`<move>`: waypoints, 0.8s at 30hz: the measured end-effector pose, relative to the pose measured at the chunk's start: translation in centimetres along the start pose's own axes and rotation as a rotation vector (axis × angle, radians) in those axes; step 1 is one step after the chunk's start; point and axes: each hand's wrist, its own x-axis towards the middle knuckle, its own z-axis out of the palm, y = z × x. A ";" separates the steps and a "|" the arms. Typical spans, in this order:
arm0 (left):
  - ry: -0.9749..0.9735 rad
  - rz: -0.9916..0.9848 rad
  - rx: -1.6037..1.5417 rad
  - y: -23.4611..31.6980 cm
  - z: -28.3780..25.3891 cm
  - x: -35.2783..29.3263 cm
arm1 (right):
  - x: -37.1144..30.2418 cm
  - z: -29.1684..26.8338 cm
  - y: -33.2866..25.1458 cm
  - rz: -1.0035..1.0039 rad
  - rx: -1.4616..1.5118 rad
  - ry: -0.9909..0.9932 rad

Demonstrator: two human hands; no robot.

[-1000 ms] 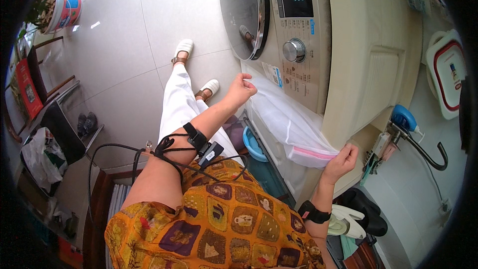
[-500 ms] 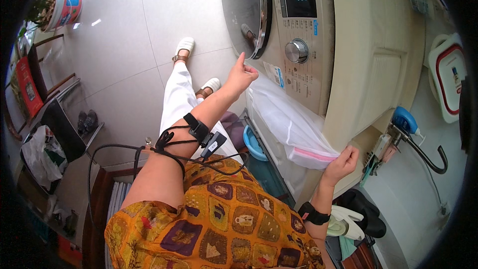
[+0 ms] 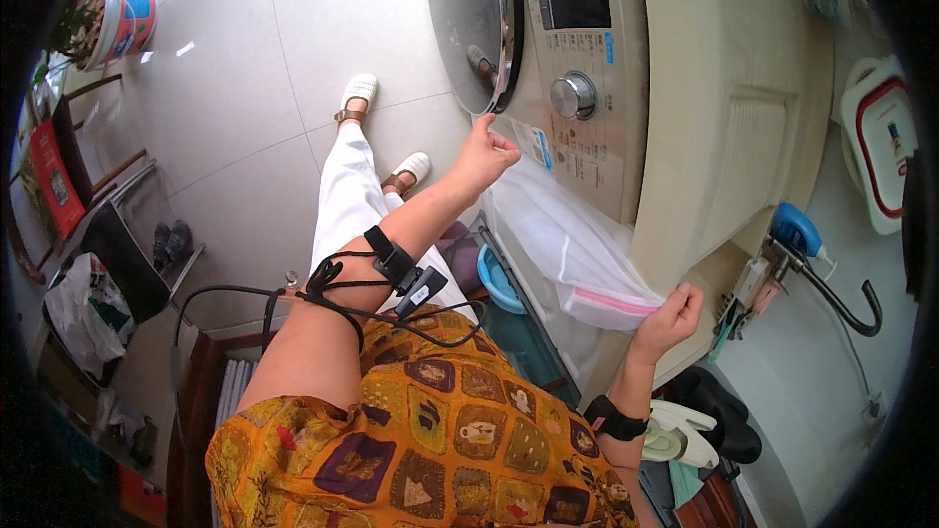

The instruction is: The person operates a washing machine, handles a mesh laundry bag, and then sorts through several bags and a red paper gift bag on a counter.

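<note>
A white mesh laundry bag (image 3: 548, 220) with a pink zip strip is stretched between my two hands, along the front of a washing machine (image 3: 626, 78). My right hand (image 3: 672, 320) is closed around the bag's end beside the pink strip. At the bag's other end, my left hand (image 3: 487, 154) seems to grip its edge, fingers curled and index finger pointing out. That fingertip is by the lower rim of the machine's round dark door (image 3: 468, 24); whether it touches cannot be made out. The knob (image 3: 573, 96) and lit display lie just beyond my left hand.
A light-blue basin (image 3: 501, 279) stands below the bag, near my legs. At the right are a blue bottle (image 3: 795, 232), a curved dark tap (image 3: 866, 318) and a red-rimmed collapsible tub (image 3: 880, 147). A chair (image 3: 122, 264) and a planted bucket (image 3: 127, 24) stand left.
My left hand has shifted slightly right and down, its index fingertip now closer to the door rim. The right hand keeps its hold on the bag. The view has turned slightly.
</note>
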 end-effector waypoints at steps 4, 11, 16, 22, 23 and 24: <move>-0.001 0.000 0.005 -0.5 0.3 -0.2 | -0.1 -0.5 0.6 0.034 0.050 -0.026; -0.189 0.007 0.210 -1.2 0.1 -2.3 | -0.5 -0.3 1.0 -0.047 0.080 0.086; -0.467 0.174 0.532 0.1 1.9 -6.5 | -1.5 -0.7 0.1 -0.013 0.167 0.132; -0.661 0.644 0.549 5.1 6.8 -17.8 | -6.7 -2.9 -4.3 0.310 0.659 -0.230; -0.639 0.716 0.655 4.9 6.9 -18.6 | -7.5 -3.3 -4.6 0.392 0.783 -0.313; -0.617 0.783 0.762 4.7 7.3 -18.5 | -7.6 -3.1 -3.8 0.406 0.799 -0.353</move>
